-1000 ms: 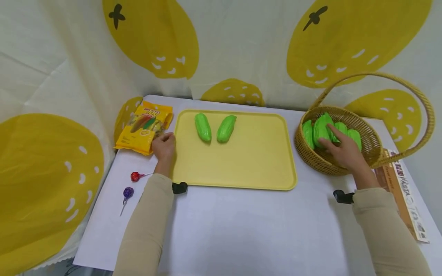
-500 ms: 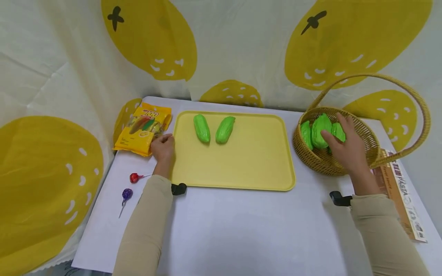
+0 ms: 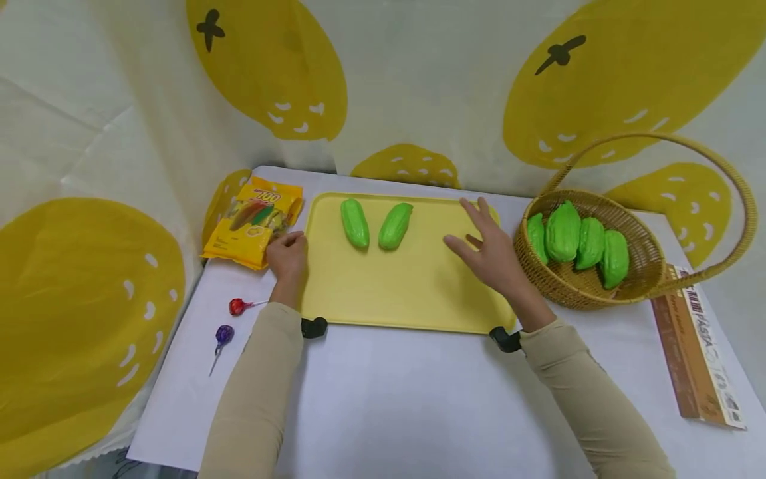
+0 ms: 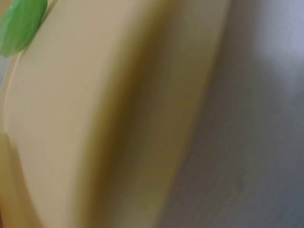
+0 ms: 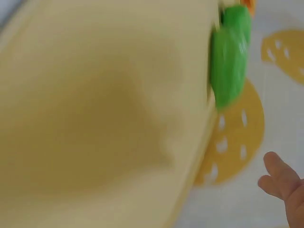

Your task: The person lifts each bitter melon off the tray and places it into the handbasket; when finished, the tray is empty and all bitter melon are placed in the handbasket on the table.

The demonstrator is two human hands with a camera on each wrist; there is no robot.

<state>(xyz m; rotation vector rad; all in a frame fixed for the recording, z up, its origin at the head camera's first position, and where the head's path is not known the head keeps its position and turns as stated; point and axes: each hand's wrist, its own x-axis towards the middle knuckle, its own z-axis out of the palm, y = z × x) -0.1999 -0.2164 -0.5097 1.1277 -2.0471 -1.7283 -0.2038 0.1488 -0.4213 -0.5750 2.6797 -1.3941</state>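
While the right hand (image 3: 492, 258) hung over the right part of the yellow tray (image 3: 359, 293), fingers spread and holding nothing, the left hand (image 3: 287, 256) lay with curled fingers at the tray's left edge; whether it gripped the rim could not be told. Two green vegetables (image 3: 355, 224) rested on the tray, just above the frame's centre; four similar green pieces (image 3: 563, 231) sat in the wicker basket (image 3: 556, 287) at right. "100" was legible on the yellow bag (image 3: 245, 233), centre left, and "PASTA" on the box (image 3: 694, 352), lower right.
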